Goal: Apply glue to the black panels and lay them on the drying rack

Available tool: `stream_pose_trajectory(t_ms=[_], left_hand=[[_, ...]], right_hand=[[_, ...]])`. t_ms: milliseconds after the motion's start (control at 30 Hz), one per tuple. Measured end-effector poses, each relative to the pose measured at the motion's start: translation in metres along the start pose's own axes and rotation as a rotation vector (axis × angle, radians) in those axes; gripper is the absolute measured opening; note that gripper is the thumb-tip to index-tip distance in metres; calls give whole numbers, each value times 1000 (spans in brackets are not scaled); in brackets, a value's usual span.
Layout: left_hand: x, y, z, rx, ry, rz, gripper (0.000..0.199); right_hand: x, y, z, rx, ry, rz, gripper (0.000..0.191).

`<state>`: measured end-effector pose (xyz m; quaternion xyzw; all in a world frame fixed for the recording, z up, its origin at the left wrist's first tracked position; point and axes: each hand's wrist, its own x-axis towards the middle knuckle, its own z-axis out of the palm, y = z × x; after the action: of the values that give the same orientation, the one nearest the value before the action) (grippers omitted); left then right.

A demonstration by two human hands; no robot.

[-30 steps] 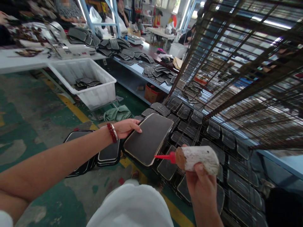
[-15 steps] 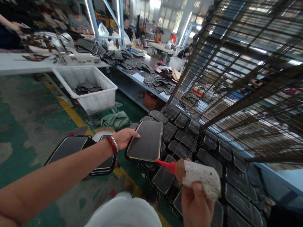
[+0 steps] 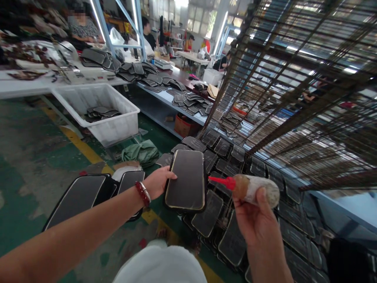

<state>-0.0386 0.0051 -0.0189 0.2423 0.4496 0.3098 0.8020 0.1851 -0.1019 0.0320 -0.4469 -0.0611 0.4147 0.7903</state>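
Observation:
My left hand (image 3: 161,181) grips the left edge of a dark flat panel (image 3: 186,179) with rounded corners, its thumb on top; a pale line runs along the panel's rim. In my right hand (image 3: 255,212) is a whitish glue bottle (image 3: 262,189), tilted on its side, with a long red nozzle pointing left. The nozzle's tip lies just right of the panel's right edge, apart from it or nearly so. Beneath and beyond the held panel, many similar panels (image 3: 208,212) lie in overlapping rows on a wire rack. The fingers under the held panel are hidden.
More panels (image 3: 77,196) rest low at left. A white plastic bin (image 3: 118,131) with several pieces stands ahead, beside a green cloth bundle (image 3: 140,153). Raised wire shelves (image 3: 279,86) slope overhead at right. Benches hold piles of pieces (image 3: 188,100); a person (image 3: 84,29) sits behind one.
My right hand has raised the glue bottle, and its nozzle has come off the panel's lower right corner to its right side. The held panel has turned slightly and moved a little right.

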Motion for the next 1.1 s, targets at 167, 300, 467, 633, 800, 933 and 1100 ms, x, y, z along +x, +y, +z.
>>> stream_pose_trajectory(t_ms=[167, 300, 467, 633, 800, 933, 1100], left_hand=[[-9, -7, 14, 39, -148, -100, 50], [-13, -8, 21, 36, -220, -167, 50], [-9, -6, 21, 25, -247, -167, 50], [-4, 1, 15, 20, -236, -140, 53], [-9, 10, 12, 57, -242, -122, 55], [-11, 10, 13, 68, -257, -125, 50], [-4, 6, 12, 63, -249, -90, 45]], right_hand=[[24, 4, 7, -131, -128, 1, 36], [40, 16, 3, -255, -209, -244, 47], [33, 21, -2, -360, -251, -339, 54], [12, 15, -11, -370, -416, -107, 52], [26, -4, -14, -393, -294, -232, 53], [30, -1, -10, -343, -312, -390, 60], [16, 13, -22, -376, -379, -146, 59]])
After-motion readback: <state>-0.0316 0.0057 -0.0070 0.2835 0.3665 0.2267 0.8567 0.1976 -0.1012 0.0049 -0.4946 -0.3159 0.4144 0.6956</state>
